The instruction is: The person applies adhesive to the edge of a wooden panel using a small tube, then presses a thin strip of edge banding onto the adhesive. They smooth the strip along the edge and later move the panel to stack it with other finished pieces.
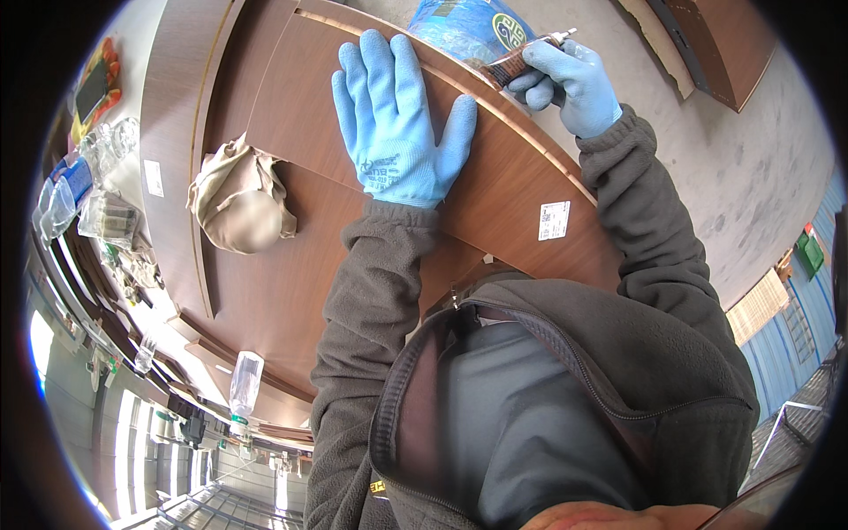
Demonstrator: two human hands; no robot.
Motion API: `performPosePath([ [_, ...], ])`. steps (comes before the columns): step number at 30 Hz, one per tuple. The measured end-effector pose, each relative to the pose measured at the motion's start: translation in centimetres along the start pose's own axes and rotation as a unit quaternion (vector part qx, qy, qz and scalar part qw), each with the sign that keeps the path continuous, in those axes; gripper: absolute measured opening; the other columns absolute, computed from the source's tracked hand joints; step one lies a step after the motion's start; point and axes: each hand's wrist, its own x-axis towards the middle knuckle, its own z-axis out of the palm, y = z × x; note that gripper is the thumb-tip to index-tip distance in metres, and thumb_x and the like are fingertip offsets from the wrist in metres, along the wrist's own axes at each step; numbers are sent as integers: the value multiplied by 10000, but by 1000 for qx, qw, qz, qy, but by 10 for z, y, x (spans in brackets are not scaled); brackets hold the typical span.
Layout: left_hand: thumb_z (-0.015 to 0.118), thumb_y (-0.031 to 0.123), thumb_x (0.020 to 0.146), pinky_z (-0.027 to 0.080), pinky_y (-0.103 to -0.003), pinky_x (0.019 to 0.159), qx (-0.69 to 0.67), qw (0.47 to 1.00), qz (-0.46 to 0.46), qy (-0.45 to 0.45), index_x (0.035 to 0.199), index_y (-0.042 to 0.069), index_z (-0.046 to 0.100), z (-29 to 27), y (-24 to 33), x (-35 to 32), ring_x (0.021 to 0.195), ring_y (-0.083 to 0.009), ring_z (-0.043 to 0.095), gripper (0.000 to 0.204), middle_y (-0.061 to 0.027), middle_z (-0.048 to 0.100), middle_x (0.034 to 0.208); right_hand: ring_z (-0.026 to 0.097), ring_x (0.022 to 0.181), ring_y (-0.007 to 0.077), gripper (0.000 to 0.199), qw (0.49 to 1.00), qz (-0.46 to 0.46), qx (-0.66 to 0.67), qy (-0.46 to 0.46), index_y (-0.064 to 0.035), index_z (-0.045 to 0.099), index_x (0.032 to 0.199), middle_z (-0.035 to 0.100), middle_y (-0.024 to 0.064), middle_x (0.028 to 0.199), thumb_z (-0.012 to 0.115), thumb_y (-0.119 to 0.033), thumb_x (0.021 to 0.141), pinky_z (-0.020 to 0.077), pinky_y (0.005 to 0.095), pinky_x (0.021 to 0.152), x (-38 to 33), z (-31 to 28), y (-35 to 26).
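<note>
My left hand (386, 124), in a light blue work glove, lies flat with fingers spread on a brown wood-grain panel (495, 190). Between the fingers of my gloved right hand (574, 84) is a small brown tube (508, 69) with a slim whitish nozzle pointing away to the upper right. The tube's other end is close to the panel's curved far edge; I cannot tell whether it touches. Along that edge runs a pale, unfinished-looking strip (521, 115). A white label (554, 221) sticks to the panel near my right forearm.
A crumpled beige cloth (238, 199) rests left of my left hand. Beyond the far edge stands a blue plastic bag (468, 31). More brown panels (707, 44) are at upper right. A clear bottle (246, 384) is at lower left, with clear plastic containers (110, 216) farther left.
</note>
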Motion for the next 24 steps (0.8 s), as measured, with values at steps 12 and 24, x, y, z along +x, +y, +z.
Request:
performPosePath([
  [12, 686, 524, 909, 170, -586, 1267, -5, 1000, -1, -2, 1577, 6, 378, 0, 0, -1, 1540, -471, 273, 900, -284, 336, 1637, 655, 636, 137, 283, 999, -38, -30, 9, 31, 700, 1032, 743, 135, 816, 619, -240, 1023, 522, 246, 631, 11, -6, 9],
  [24, 682, 531, 911, 154, -587, 1271, -7, 1000, -1, -6, 1583, 9, 372, 0, -1, -1, 1548, -468, 256, 906, -281, 316, 1649, 678, 686, 160, 305, 998, -20, 61, -9, 64, 685, 1092, 751, 165, 872, 596, -225, 1049, 562, 273, 686, 14, -6, 30],
])
